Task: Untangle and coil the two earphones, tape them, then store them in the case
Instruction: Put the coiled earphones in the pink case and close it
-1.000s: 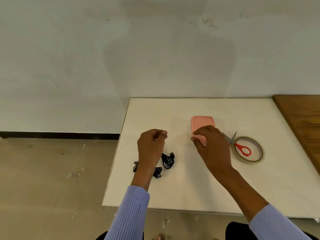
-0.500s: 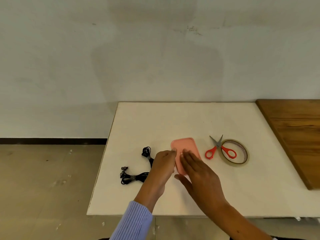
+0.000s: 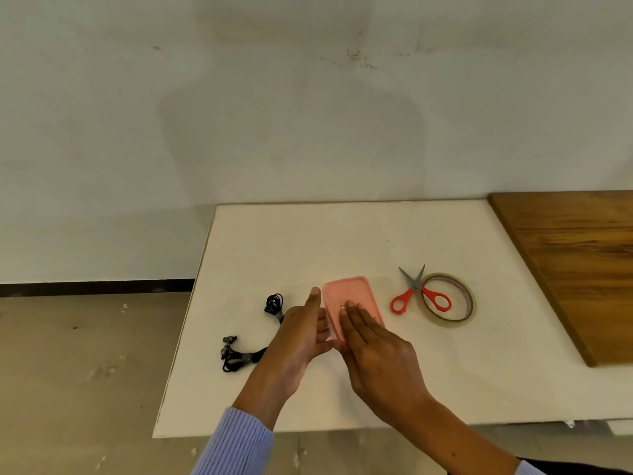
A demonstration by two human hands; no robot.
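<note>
Both hands were at the pink case (image 3: 349, 296), which lay on the white bench (image 3: 342, 234). My right hand (image 3: 380, 358) lay flat on the lid, fingers straight. My left hand (image 3: 301, 334) pressed straight fingers against the case's left edge, nothing grasped. Two coiled black earphones sat left of the case: one (image 3: 275, 304) near the left hand, the other (image 3: 236, 354) closer to the bench's left edge. Red-handled scissors (image 3: 416, 293) lay right of the case, overlapping the tape roll (image 3: 448, 299).
</note>
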